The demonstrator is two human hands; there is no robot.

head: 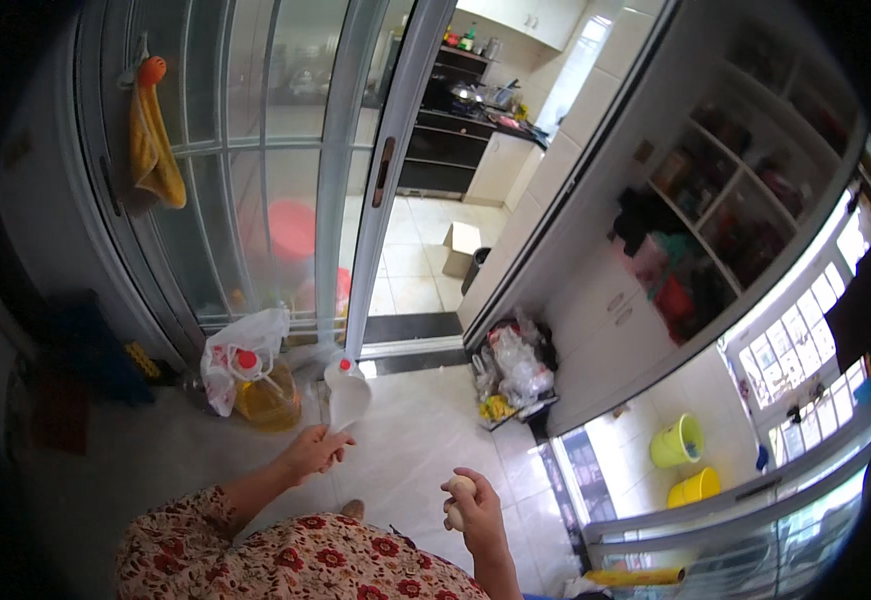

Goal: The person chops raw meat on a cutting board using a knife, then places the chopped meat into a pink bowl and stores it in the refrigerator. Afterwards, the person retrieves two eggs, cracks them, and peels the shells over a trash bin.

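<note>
My left hand point(314, 454) grips the handle of a white scoop point(350, 399), whose wide end points away from me. A white bottle with a red cap point(344, 365) stands on the floor just beyond the scoop and is partly hidden by it. In my right hand point(483, 511) are two pale eggs point(462, 486), one above the other, with the fingers curled around them. The lower egg point(455, 517) is partly covered by the fingers. Both hands are held out above the tiled floor point(413, 450), well apart from each other.
A large oil jug point(270, 394) and a white plastic bag point(244, 360) stand left of the scoop. Ahead, a sliding glass door point(383, 180) opens onto a kitchen. Plastic bags point(518, 364) are heaped near the cabinet point(593, 300). Yellow buckets point(675, 442) stand at right.
</note>
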